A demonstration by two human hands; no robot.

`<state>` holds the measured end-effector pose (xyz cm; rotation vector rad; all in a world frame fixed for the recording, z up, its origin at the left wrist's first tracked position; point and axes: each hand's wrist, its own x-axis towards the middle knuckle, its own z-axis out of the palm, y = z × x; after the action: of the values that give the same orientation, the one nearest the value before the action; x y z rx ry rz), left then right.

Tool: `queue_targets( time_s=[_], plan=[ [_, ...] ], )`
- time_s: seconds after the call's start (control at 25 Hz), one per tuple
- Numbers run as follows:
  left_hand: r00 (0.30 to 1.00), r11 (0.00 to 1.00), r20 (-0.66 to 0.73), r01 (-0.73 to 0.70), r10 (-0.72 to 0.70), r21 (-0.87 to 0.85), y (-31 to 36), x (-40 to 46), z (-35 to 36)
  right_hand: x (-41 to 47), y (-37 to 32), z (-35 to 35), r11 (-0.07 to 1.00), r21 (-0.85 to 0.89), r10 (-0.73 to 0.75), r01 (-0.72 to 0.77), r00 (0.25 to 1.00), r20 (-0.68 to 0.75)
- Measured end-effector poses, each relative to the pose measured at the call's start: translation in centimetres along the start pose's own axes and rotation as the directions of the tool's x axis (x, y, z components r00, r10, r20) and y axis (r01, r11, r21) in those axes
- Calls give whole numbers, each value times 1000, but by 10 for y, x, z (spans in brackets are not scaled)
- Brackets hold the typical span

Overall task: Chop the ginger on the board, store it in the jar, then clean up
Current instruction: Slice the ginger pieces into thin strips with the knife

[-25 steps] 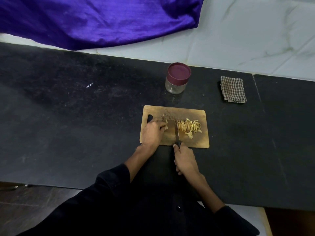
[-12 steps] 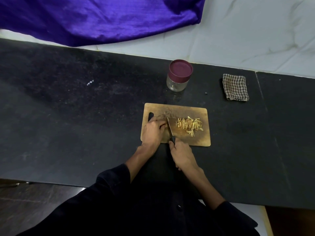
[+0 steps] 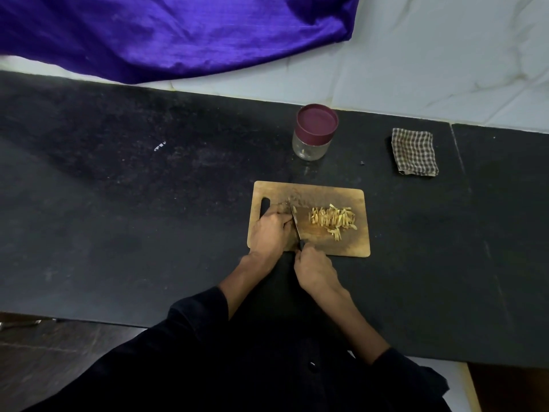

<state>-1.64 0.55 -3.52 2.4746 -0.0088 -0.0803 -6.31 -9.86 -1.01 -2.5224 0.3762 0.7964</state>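
A wooden cutting board (image 3: 353, 248) lies on the black counter. A pile of pale chopped ginger strips (image 3: 332, 219) sits on its right half. My left hand (image 3: 269, 230) rests on the board's left side and pinches a small uncut ginger piece (image 3: 294, 209) under curled fingertips. My right hand (image 3: 315, 270) grips the black handle of a knife (image 3: 296, 226) at the board's near edge, the blade lying right against the left fingers. A glass jar (image 3: 312, 144) with a maroon lid stands closed behind the board.
A folded checked cloth (image 3: 414, 152) lies on the black counter (image 3: 118, 233) to the right of the jar. A purple fabric (image 3: 166, 34) drapes over the white tiled wall at the back left. The counter's near edge runs just below my forearms.
The knife has shifted left from beside the chopped pile to against my left fingertips, its blade angled. My right hand moved left with it. The left hand stayed put.
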Motion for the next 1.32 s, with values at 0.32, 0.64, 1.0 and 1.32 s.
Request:
queue_targets(
  time_s=[0.32, 0.64, 1.0, 1.32],
  plan=[
    [1000, 998, 23, -14, 12, 66, 4, -3, -4, -7, 11, -1, 941, 331, 70, -73, 997, 21],
    [999, 998, -45, -16, 14, -61, -3, -1, -23, -15, 13, -4, 967, 252, -33, 26, 999, 23],
    [994, 982, -85, 54, -71, -183, -16, -6, -34, -12, 18, -8, 981, 190, 27, -25, 1000, -7],
    [989, 976, -114, 71, -97, -207, -19, -7, -33, -17, 17, -16, 973, 228, -19, 21, 1000, -11]
  ],
)
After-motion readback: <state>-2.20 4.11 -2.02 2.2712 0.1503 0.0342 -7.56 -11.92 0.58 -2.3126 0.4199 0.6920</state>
